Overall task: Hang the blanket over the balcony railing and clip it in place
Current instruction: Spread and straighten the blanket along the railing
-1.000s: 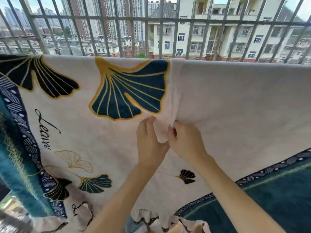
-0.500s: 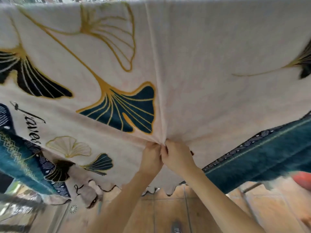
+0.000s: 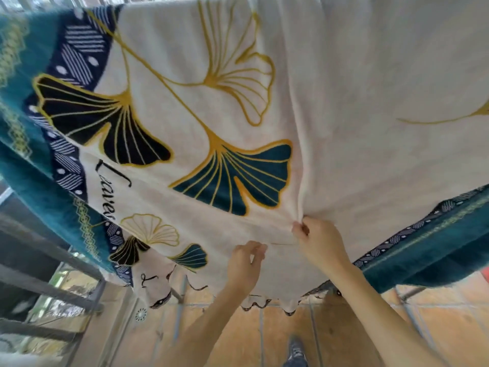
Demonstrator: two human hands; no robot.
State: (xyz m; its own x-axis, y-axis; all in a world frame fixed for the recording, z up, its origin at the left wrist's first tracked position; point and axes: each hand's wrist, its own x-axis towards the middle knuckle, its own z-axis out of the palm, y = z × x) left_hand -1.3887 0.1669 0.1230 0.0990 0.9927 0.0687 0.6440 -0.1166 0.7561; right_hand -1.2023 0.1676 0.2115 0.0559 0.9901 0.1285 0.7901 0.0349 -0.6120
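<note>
Fingers (image 3: 300, 229) of the right hand (image 3: 321, 243) are pinched together on a ridge of the blanket (image 3: 357, 102), gathering a long crease that runs up toward the top edge, where the cloth is draped over the railing (image 3: 21, 1). The left hand (image 3: 243, 266) hovers just beside it, fingers loosely curled and apart, apparently gripping nothing. No clip is visible. The risk is that a downward tug on that pinch could drag the unclipped blanket off the railing, or leave it hanging lopsided, its scalloped hem trailing toward the tiled floor (image 3: 285, 327)
</note>
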